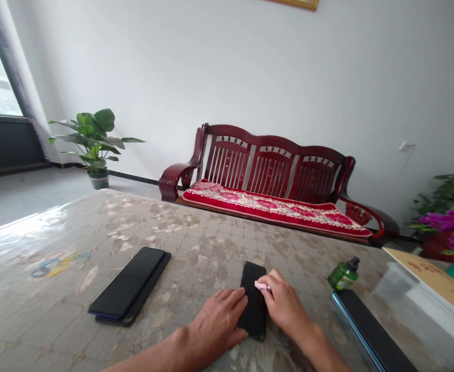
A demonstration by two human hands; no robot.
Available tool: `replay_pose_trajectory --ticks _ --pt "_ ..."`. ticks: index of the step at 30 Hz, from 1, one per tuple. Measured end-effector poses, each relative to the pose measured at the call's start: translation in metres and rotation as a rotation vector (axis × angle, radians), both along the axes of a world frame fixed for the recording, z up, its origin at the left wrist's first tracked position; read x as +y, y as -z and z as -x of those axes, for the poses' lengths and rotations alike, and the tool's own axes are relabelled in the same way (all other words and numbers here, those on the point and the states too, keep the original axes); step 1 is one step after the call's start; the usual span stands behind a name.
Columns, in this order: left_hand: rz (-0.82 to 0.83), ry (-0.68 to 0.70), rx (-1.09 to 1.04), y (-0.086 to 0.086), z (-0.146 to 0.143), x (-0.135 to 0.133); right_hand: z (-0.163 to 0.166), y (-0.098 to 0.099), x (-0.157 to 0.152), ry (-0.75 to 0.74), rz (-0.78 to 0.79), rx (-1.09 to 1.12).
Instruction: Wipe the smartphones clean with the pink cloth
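Note:
A black smartphone point(253, 305) lies face up on the patterned tablecloth between my hands. My left hand point(221, 315) grips its left side, fingers along the edge and thumb near the lower end. In my right hand point(285, 302) a small pink cloth point(263, 285) is pinched, touching the upper part of the screen. Left of my hands, two dark phones point(128, 284) lie stacked, the upper one slightly offset. A green spray bottle point(344, 274) with a black top stands to the right. Another stack of phones point(370, 328) lies beside it.
Rubber bands point(54, 263) in several colours lie on the table's left. A clear plastic box point(409, 305) with a cardboard piece point(432, 274) on it sits at the right edge. Beyond the table point(196, 232) are a red wooden bench point(269, 170) and a potted plant point(97, 144).

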State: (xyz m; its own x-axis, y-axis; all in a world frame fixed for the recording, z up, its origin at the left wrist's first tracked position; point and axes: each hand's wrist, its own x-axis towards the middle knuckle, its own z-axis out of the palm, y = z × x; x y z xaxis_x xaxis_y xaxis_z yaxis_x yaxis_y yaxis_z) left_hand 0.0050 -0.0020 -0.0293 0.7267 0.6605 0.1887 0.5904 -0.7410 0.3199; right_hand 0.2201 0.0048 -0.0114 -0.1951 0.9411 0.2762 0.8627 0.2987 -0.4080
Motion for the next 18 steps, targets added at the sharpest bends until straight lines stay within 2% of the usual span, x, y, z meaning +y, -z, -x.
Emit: replay_pose_trajectory --ticks 6,9,14,18 --pt "0.015 0.01 0.006 -0.003 0.001 0.0 0.001 -0.003 0.03 0.088 -0.033 -0.017" --pt "0.026 0.016 0.009 -0.003 0.002 0.0 0.002 -0.001 0.034 0.121 -0.052 -0.032" --pt "0.02 0.016 -0.005 0.001 0.002 0.0 0.006 0.001 0.006 0.082 -0.015 -0.038" --pt "-0.004 0.003 -0.014 0.003 0.0 -0.001 0.01 -0.006 -0.017 0.0 0.034 0.009"
